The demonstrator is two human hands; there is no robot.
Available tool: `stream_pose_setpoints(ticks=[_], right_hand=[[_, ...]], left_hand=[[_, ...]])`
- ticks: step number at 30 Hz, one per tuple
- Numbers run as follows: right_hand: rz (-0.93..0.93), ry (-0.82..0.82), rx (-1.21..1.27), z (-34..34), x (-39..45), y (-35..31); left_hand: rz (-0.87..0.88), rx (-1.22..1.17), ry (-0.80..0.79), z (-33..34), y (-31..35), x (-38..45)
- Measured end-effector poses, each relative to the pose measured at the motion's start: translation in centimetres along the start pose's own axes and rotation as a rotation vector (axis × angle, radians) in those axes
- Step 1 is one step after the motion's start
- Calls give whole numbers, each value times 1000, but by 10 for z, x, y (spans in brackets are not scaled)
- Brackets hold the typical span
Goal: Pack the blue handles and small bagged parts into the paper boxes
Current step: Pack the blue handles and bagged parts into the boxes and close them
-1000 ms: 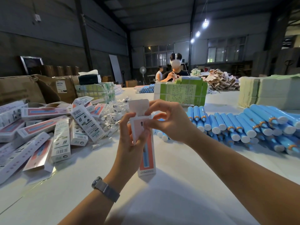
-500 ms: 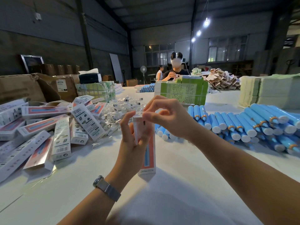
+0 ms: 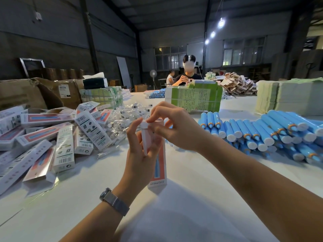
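Observation:
I hold a tall paper box [image 3: 159, 172] upright at the middle of the white table [image 3: 192, 198], its lower end near the tabletop. My left hand [image 3: 139, 154] is wrapped around the box's upper half. My right hand [image 3: 173, 126] pinches the top flap, which lies folded down over the box's mouth. A heap of blue handles [image 3: 272, 135] with white caps lies to the right. Small bagged parts [image 3: 125, 117] in clear plastic are piled just behind my hands. What is inside the held box is hidden.
Many paper boxes [image 3: 57, 142] lie scattered at the left, some with loose flaps. A green-and-white carton block [image 3: 194, 98] stands behind the hands. Pale green stacks [image 3: 286, 96] sit at the right, brown cartons [image 3: 35, 95] at the far left. A person [image 3: 187, 72] works across the table.
The top flap stood upright one second ago; my right hand has folded it down onto the box's top. The left hand kept its hold.

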State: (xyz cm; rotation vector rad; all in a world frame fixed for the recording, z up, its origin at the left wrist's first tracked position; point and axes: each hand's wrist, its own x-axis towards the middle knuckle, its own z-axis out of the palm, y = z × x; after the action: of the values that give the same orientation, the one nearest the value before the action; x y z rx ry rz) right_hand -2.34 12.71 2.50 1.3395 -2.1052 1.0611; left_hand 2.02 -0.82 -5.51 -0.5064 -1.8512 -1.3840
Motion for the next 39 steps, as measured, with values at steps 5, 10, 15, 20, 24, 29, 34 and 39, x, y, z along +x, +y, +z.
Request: stream_pose_setpoints(ticks=[5,10,15,20,24,29,34,39], right_hand=[[-114,19,-128,0,0,-1],[-12,88,-53,-4,1,-2],[93,-3,33,-12,3,-4],[140,-42,167,-12,2,-5],[128,-36,154,-12,1,-3],[94,-13,65,-9,-3,2],[74,9,49,-10,-6,6],[56,14,135,-9,-4,6]], left_hand=[[18,-2,-23,-1,0,0],[-1,-22,-53,-1,1,-1],[0,-22,-73,-1,3,-2],[-31,-28,-60,-2,5,-2],[-40,-35,-59,-2,4,-1],[-65,-65,-27,-3,4,-1],[-14,-82,-19,-3,3,0],[13,-74,-10,-2,0,0]])
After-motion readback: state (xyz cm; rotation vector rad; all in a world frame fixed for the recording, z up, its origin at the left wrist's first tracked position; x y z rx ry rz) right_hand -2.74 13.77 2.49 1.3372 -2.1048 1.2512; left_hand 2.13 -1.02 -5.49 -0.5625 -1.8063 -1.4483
